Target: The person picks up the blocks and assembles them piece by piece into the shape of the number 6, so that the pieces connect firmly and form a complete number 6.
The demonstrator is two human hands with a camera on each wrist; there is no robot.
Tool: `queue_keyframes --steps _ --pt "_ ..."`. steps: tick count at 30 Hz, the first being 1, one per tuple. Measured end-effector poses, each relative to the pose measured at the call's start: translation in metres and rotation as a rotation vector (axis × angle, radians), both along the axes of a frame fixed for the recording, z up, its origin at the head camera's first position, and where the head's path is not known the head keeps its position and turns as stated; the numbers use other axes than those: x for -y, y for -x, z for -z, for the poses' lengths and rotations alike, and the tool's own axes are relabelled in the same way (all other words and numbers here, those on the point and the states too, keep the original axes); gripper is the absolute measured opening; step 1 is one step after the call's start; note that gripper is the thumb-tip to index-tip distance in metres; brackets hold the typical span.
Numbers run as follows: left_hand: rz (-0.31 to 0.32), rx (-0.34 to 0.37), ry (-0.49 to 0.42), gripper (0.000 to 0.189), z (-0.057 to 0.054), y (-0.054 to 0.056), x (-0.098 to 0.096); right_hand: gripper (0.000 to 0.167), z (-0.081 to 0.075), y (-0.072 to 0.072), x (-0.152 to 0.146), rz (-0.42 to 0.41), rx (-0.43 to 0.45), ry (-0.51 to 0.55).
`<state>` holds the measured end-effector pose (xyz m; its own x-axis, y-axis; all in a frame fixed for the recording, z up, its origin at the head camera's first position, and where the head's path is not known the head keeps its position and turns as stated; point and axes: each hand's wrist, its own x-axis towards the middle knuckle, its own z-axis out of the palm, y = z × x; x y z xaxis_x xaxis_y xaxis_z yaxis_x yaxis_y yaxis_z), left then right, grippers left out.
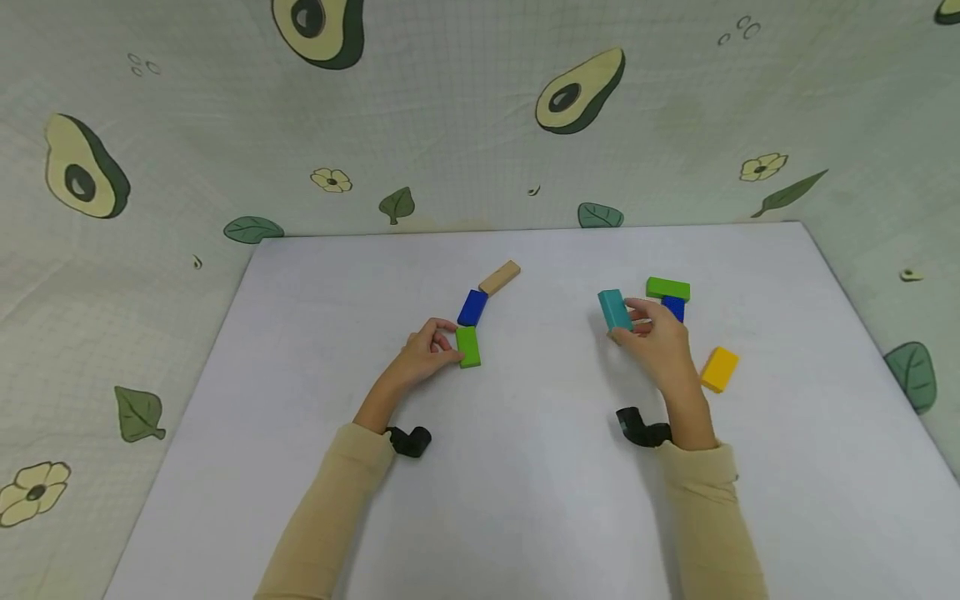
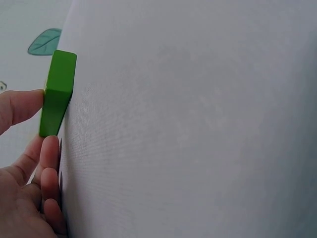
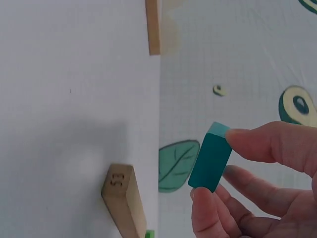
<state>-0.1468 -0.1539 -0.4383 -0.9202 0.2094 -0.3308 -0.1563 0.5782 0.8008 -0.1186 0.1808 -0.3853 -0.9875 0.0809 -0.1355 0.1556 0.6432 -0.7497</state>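
Note:
In the head view my left hand (image 1: 427,352) is at a green block (image 1: 468,347), pinching it between thumb and fingers at its left side. Up close in the left wrist view, the thumb presses one side of that green block (image 2: 60,82), with fingertips at its lower end. Ahead of it a blue block (image 1: 472,307) and a plain wooden block (image 1: 499,277) continue in a slanting row. My right hand (image 1: 660,342) holds a teal block (image 1: 615,311) above the white table, thumb on one end and fingers on the other, as the right wrist view shows with the teal block (image 3: 210,158).
Beyond the right hand lie another green block (image 1: 667,288) and a partly covered blue block (image 1: 673,308). A yellow block (image 1: 719,369) lies beside the right wrist. The right wrist view shows a numbered wooden block (image 3: 124,198). An avocado-print cloth (image 1: 465,125) hangs behind the table (image 1: 525,500).

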Motion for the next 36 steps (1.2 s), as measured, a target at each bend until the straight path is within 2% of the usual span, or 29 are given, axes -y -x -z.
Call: queue_keyframes --steps 5,17,23,36 --pt "0.000 0.001 -0.007 0.046 0.000 0.000 0.000 0.050 0.004 -0.002 0.023 -0.118 0.008 0.002" --pt "0.005 0.000 -0.037 0.046 0.001 0.002 0.001 0.051 0.021 -0.009 0.068 -0.354 0.111 0.003" --pt "0.002 0.000 -0.031 0.047 -0.001 0.001 0.001 0.050 0.023 -0.013 0.079 -0.406 0.124 -0.022" --pt "-0.008 -0.010 -0.027 0.046 0.001 0.001 0.001 0.051 0.030 -0.022 0.099 -0.482 0.135 0.010"
